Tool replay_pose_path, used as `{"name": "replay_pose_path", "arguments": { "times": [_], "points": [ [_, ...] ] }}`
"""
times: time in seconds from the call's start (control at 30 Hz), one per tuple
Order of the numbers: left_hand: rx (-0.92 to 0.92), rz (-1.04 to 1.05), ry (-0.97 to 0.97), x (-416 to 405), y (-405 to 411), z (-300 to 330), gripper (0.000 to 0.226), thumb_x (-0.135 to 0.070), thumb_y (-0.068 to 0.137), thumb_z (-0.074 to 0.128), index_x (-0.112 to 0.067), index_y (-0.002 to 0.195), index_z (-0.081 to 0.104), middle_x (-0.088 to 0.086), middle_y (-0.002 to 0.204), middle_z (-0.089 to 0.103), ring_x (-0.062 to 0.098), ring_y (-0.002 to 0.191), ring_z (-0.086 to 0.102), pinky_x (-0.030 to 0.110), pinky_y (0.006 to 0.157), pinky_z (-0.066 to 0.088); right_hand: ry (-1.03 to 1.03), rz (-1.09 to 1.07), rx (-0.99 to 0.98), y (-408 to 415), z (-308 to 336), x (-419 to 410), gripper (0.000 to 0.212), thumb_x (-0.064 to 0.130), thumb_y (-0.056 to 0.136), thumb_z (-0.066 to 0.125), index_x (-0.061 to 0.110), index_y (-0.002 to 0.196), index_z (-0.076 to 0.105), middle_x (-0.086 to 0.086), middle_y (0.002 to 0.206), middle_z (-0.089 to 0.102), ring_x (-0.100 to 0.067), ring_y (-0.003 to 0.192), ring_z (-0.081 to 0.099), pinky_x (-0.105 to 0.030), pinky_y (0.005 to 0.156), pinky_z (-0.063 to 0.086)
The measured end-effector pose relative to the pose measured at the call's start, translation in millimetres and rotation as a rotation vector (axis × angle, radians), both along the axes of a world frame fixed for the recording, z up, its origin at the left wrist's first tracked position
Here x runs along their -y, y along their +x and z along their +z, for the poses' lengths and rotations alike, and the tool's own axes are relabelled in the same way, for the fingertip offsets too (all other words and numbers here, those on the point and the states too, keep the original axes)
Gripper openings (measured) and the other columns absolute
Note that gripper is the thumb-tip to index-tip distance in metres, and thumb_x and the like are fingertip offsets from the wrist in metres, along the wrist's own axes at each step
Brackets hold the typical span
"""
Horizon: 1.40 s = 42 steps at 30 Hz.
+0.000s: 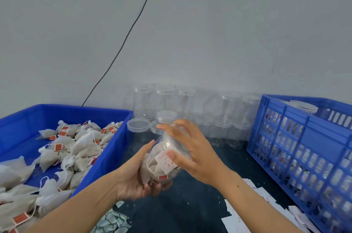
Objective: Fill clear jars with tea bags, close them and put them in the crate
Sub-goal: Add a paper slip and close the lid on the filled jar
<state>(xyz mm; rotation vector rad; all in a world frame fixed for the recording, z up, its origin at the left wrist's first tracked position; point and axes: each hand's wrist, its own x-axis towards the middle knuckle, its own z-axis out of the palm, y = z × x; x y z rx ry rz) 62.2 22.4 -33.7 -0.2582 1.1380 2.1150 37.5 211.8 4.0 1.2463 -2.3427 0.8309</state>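
Both our hands clamp one filled jar (163,158): left grip (137,177) cups its base, right grip (192,149) wraps its lidded top, between the tea-bag bin (114,118) and the crate (285,149).

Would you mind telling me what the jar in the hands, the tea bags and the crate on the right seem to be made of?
The jar: clear, glossy plastic, probably; its contents show through.
The tea bags: matte white mesh or filter fabric, seemingly, with strings and orange paper tags.
The crate: blue moulded plastic, judging by its slotted lattice walls.
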Motion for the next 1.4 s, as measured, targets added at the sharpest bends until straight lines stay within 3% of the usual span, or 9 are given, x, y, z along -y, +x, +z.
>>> {"name": "replay_pose_path", "arguments": {
  "times": [0.2, 0.4, 0.57, 0.63, 0.83, 0.93, 1.1, 1.23, 1.4],
  "points": [
    [-0.146, 0.317, 0.112, -9.2, -1.1, -0.8, 0.072, -0.051, 0.067, 0.073, -0.003, 0.12, 0.06, 0.023, 0.104, 0.07, 0.034, 0.08, 0.072, 0.038, 0.058, 0.06, -0.253, -0.107, 0.099, -0.6, -6.8, 10.6, 0.038, 0.053, 0.093, 0.037, 0.052, 0.131, 0.04, 0.015, 0.124, 0.042, -0.003, 0.115, 0.044, -0.02, 0.093, 0.041],
    [-0.434, 0.433, -0.004, -14.3, 5.9, -5.5, 0.071, -0.041, 0.069, 0.075, -0.018, 0.132, 0.052, 0.016, 0.114, 0.071, 0.033, 0.103, 0.069, 0.039, 0.07, 0.06, -0.385, -0.227, 0.758, -6.1, -4.8, 16.5, 0.048, 0.06, 0.093, 0.035, 0.036, 0.134, 0.038, 0.003, 0.141, 0.036, -0.011, 0.127, 0.038, -0.034, 0.106, 0.034],
    [-0.129, 0.267, 0.114, -8.5, 4.4, -2.2, 0.069, -0.051, 0.068, 0.073, -0.002, 0.116, 0.064, 0.026, 0.107, 0.068, 0.037, 0.084, 0.069, 0.04, 0.061, 0.06, -0.087, 0.041, 0.04, 0.2, -3.6, -7.7, 0.053, 0.054, 0.097, 0.028, 0.036, 0.147, 0.028, 0.01, 0.13, 0.038, -0.01, 0.124, 0.041, -0.026, 0.103, 0.036],
    [-0.125, 0.258, 0.098, -9.6, 3.9, -4.5, 0.069, -0.052, 0.069, 0.073, -0.002, 0.116, 0.063, 0.026, 0.108, 0.068, 0.037, 0.085, 0.069, 0.039, 0.061, 0.06, -0.054, -0.034, -0.026, -3.4, -8.7, -7.1, 0.054, 0.054, 0.096, 0.025, 0.035, 0.146, 0.029, 0.009, 0.125, 0.04, -0.01, 0.116, 0.045, -0.027, 0.097, 0.039],
    [-0.65, 0.475, -0.266, -8.6, -0.1, -5.7, 0.055, -0.051, 0.076, 0.073, -0.029, 0.122, 0.055, 0.005, 0.126, 0.061, 0.028, 0.106, 0.067, 0.046, 0.077, 0.059, -0.326, -0.258, 0.878, 3.0, -8.8, 10.4, 0.058, 0.069, 0.092, 0.013, 0.033, 0.131, 0.035, 0.001, 0.14, 0.043, -0.028, 0.128, 0.045, -0.05, 0.101, 0.046],
    [-0.386, 0.424, -0.063, -7.0, 0.7, -7.2, 0.056, -0.049, 0.072, 0.073, -0.016, 0.116, 0.064, 0.015, 0.107, 0.072, 0.032, 0.09, 0.072, 0.041, 0.068, 0.06, -0.282, -0.208, 0.622, -3.7, 5.9, 12.5, 0.127, 0.102, 0.05, 0.004, 0.027, 0.153, 0.01, 0.007, 0.159, 0.011, -0.014, 0.147, 0.013, -0.031, 0.118, 0.016],
    [-0.233, 0.408, 0.068, -8.3, -0.2, -9.1, 0.066, -0.049, 0.068, 0.073, -0.006, 0.117, 0.062, 0.024, 0.102, 0.071, 0.035, 0.083, 0.072, 0.041, 0.064, 0.06, -0.142, -0.039, 0.187, 3.5, -7.7, 0.3, 0.047, 0.048, 0.1, 0.029, 0.032, 0.144, 0.031, 0.011, 0.14, 0.033, -0.006, 0.134, 0.03, -0.025, 0.112, 0.026],
    [-0.392, 0.456, -0.118, -11.5, -0.8, -13.8, 0.059, -0.051, 0.074, 0.067, -0.014, 0.12, 0.061, 0.015, 0.103, 0.074, 0.028, 0.089, 0.073, 0.037, 0.067, 0.06, -0.197, -0.253, 0.519, -2.9, -12.0, 9.3, 0.05, 0.058, 0.095, 0.023, 0.03, 0.136, 0.033, 0.005, 0.14, 0.034, -0.013, 0.126, 0.039, -0.027, 0.101, 0.032],
    [-0.217, 0.415, 0.018, -14.7, 1.3, -6.5, 0.07, -0.051, 0.067, 0.071, -0.005, 0.119, 0.06, 0.024, 0.1, 0.071, 0.034, 0.077, 0.07, 0.034, 0.056, 0.059, -0.069, -0.219, 0.247, 0.5, -3.1, 0.5, 0.077, 0.082, 0.08, 0.016, 0.036, 0.141, 0.024, 0.011, 0.142, 0.035, -0.012, 0.12, 0.047, -0.034, 0.098, 0.042]
  ]
}}
